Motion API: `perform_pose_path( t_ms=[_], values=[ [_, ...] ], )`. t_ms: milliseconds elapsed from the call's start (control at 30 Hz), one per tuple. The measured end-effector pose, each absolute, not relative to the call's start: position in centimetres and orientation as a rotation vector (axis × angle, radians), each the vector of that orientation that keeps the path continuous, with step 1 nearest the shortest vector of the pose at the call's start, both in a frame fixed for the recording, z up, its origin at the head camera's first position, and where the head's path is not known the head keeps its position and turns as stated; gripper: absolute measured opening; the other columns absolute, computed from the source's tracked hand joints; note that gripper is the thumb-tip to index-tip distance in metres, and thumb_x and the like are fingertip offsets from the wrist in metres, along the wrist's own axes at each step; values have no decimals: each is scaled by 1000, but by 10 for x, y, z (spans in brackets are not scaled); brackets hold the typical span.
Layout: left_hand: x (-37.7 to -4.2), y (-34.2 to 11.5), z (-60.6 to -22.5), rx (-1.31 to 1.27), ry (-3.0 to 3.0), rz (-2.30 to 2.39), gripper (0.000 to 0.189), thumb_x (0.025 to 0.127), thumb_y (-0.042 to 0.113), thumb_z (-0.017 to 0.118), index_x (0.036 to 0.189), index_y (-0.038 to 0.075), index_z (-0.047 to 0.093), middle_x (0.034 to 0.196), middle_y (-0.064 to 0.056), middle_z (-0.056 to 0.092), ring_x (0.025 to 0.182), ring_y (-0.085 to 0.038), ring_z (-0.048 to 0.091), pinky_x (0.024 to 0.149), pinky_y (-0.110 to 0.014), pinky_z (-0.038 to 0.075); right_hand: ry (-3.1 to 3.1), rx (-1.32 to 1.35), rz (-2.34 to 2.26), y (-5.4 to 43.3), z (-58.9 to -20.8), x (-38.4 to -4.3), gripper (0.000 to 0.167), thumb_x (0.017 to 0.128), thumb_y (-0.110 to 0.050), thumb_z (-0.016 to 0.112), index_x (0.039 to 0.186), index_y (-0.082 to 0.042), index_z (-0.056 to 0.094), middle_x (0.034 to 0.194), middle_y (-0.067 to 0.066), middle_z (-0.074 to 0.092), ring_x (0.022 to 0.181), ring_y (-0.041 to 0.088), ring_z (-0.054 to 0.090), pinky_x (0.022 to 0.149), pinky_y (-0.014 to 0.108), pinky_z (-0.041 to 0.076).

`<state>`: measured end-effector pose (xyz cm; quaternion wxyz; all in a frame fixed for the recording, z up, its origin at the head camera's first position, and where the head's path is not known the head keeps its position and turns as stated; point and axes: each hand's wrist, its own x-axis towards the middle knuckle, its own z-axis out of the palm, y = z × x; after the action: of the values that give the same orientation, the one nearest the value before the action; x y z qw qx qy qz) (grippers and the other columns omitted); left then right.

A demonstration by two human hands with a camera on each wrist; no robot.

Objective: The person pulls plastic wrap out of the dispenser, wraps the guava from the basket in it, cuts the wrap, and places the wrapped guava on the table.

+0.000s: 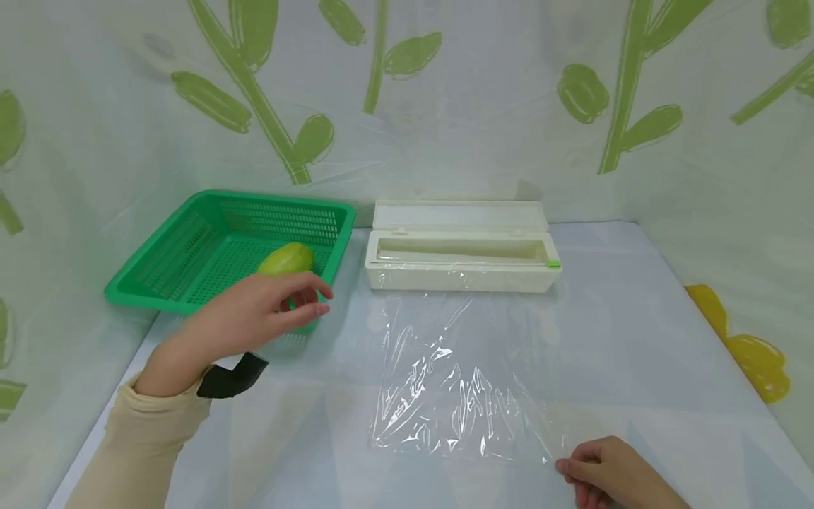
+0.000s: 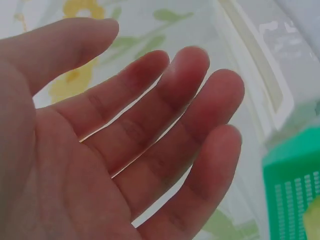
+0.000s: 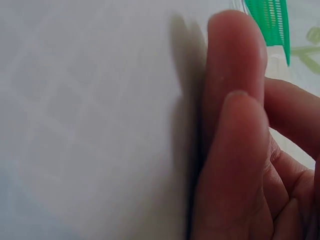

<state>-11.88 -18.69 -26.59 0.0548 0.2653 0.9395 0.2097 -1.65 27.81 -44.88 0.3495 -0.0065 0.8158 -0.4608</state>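
Note:
A sheet of clear plastic wrap (image 1: pixel 445 382) stretches from a white wrap dispenser (image 1: pixel 461 277) toward the front of the table. My right hand (image 1: pixel 613 470) pinches its near right corner between thumb and forefinger, low over the tabletop. In the right wrist view, curled fingers (image 3: pixel 235 165) lie close along the white surface. My left hand (image 1: pixel 254 311) holds nothing, raised by the near right corner of the green basket (image 1: pixel 235 201), its fingers loosely bent. A yellow-green fruit (image 1: pixel 287 259) sits in that basket, partly hidden behind this hand.
The dispenser's lid (image 1: pixel 461 214) stands raised at the back, with a small green piece (image 1: pixel 553 264) at the right end of its front edge. A pale cloth covers the table (image 1: pixel 636 318). Leaf-patterned curtains (image 1: pixel 470 92) hang behind and at both sides.

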Motion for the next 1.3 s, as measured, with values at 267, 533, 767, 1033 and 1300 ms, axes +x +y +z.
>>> perform_pose_path(
  t_ms=[267,533,767,1033,1300],
  values=[
    [-151,-205,-266,567,2896,694,32,89,49,43,105,25,57,92,6,58,85,-10,52,72,-33,41,2124,-21,-1199,280,-449,-18,35,85,-37,57,72,-5,62,58,4,58,49,13,50,46,28,44],
    [-174,-217,-266,368,2910,720,44,87,54,42,110,19,56,98,-2,58,86,-18,53,74,-38,40,2151,14,-1179,278,-452,-16,36,84,-39,57,71,-5,62,58,3,58,50,13,50,48,28,44],
    [-184,-217,-269,252,2984,628,51,87,56,40,114,15,55,109,-8,55,96,-27,49,76,-45,39,2171,25,-1173,276,-451,-15,35,83,-39,58,72,-6,62,59,3,58,50,13,49,48,26,43],
    [-205,-222,-276,126,3009,505,49,90,48,39,115,8,54,115,-14,54,99,-31,50,75,-48,40,2167,64,-1159,275,-449,-14,37,82,-42,59,73,-6,62,59,3,58,51,13,50,49,26,43],
    [-229,-227,-292,121,2932,553,54,91,46,41,122,3,46,126,-22,42,112,-39,39,84,-54,35,2164,35,-1177,276,-451,-14,34,84,-38,58,73,-5,62,60,3,59,51,14,51,49,28,44]
  ],
)
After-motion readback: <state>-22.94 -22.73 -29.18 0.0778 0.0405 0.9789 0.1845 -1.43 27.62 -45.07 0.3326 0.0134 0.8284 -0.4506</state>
